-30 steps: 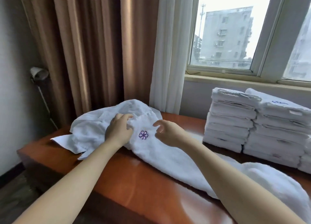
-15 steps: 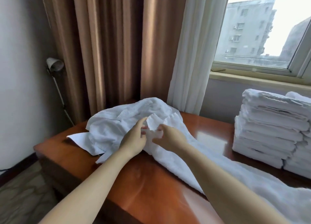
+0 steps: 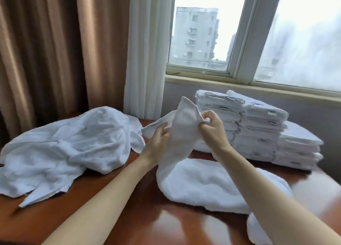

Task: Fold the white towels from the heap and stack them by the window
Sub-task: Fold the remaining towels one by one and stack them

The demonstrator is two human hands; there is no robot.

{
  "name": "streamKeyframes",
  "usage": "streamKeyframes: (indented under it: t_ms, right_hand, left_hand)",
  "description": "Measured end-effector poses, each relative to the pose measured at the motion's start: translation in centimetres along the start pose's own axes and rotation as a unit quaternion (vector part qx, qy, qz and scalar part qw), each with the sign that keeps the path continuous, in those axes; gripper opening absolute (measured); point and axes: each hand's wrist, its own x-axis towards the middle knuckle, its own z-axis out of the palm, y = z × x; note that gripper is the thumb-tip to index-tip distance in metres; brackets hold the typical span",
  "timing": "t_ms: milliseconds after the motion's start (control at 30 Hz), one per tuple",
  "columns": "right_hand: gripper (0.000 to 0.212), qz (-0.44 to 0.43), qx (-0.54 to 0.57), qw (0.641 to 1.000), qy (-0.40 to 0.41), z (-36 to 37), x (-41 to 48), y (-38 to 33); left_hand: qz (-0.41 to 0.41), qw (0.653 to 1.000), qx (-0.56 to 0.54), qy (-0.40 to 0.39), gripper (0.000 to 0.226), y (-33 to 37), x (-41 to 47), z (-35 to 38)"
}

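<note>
A white towel (image 3: 195,178) is lifted at one end above the wooden table (image 3: 147,217), its lower part lying bunched on the wood. My left hand (image 3: 156,141) grips the towel's left edge. My right hand (image 3: 212,130) pinches the raised corner to the right. A heap of crumpled white towels (image 3: 73,143) lies on the table to the left of my hands. Stacks of folded white towels (image 3: 258,130) stand at the back right under the window.
Brown curtains (image 3: 55,51) and a white sheer curtain (image 3: 145,51) hang behind the heap. The window sill (image 3: 258,90) runs behind the stacks. Bare wood shows in front between my forearms.
Both hands have lifted one end of the towel off the table and away from the heap, toward the right. The view has swung right, so the folded stacks are nearer the centre.
</note>
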Motion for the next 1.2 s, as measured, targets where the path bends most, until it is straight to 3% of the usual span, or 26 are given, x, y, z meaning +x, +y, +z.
streamKeyframes:
  t_ms: [100, 200, 333, 433, 500, 567, 667, 733, 867, 933, 1000, 1100, 1133, 1200]
  right_hand:
    - [0.027, 0.017, -0.012, 0.998, 0.053, -5.8, -0.7, 0.0]
    - [0.026, 0.034, -0.025, 0.993, 0.114, -11.3, -1.8, 0.7]
    - [0.035, 0.095, -0.034, 0.979, 0.177, -18.1, -3.6, 1.9]
    - [0.045, 0.058, -0.162, 0.958, 0.228, -22.4, -5.0, 2.7]
    - [0.054, -0.024, -0.218, 0.956, 0.195, -24.2, -5.9, 2.8]
    - [0.062, -0.08, -0.212, 0.971, 0.072, -25.1, -6.5, 2.5]
    - [0.08, -0.038, -0.259, 0.957, -0.123, -25.5, -6.7, 2.3]
    - [0.076, -0.005, -0.316, 0.939, -0.138, -25.8, -6.5, 2.7]
    - [0.036, 0.012, -0.383, 0.92, -0.082, -26.0, -6.3, 3.1]
    - [0.037, 0.003, -0.442, 0.896, -0.043, -26.1, -6.3, 3.4]
    - [0.037, -0.012, -0.506, 0.863, -0.008, -26.5, -6.3, 3.6]
    - [0.031, -0.022, -0.576, 0.817, 0.014, -26.6, -6.2, 3.9]
    - [0.028, -0.023, -0.585, 0.81, 0.02, -26.6, -6.2, 3.8]
    - [0.02, -0.017, -0.577, 0.816, 0.032, -26.4, -6.0, 3.5]
  left_hand:
    - [0.014, 0.993, 0.11, -0.034, 0.053, 2.0, 0.7, 4.4]
    - [0.079, 0.981, 0.168, -0.055, 0.015, 3.8, 0.8, 8.8]
    - [0.178, 0.964, 0.183, -0.077, 0.018, 6.4, -0.1, 14.4]
    - [0.227, 0.947, 0.206, -0.093, 0.019, 8.3, -1.1, 18.1]
    - [0.258, 0.938, 0.208, -0.101, 0.018, 9.4, -2.0, 20.3]
    - [0.286, 0.928, 0.218, -0.1, 0.022, 10.3, -2.7, 22.1]
    - [0.315, 0.915, 0.238, -0.078, 0.023, 11.3, -3.3, 23.4]
    - [0.312, 0.913, 0.253, -0.068, 0.029, 11.4, -3.3, 23.2]
    - [0.248, 0.913, 0.309, -0.094, 0.04, 10.6, -2.5, 21.7]
    - [0.214, 0.878, 0.421, -0.072, 0.034, 10.1, -1.8, 20.4]
    - [0.181, 0.819, 0.542, -0.05, 0.025, 9.5, -1.1, 19.0]
    - [0.133, 0.752, 0.646, -0.016, 0.021, 8.5, -0.7, 17.4]
    - [0.115, 0.75, 0.651, -0.008, 0.021, 8.2, -0.7, 16.9]
    - [0.065, 0.782, 0.62, 0.004, 0.018, 7.6, -0.8, 16.1]
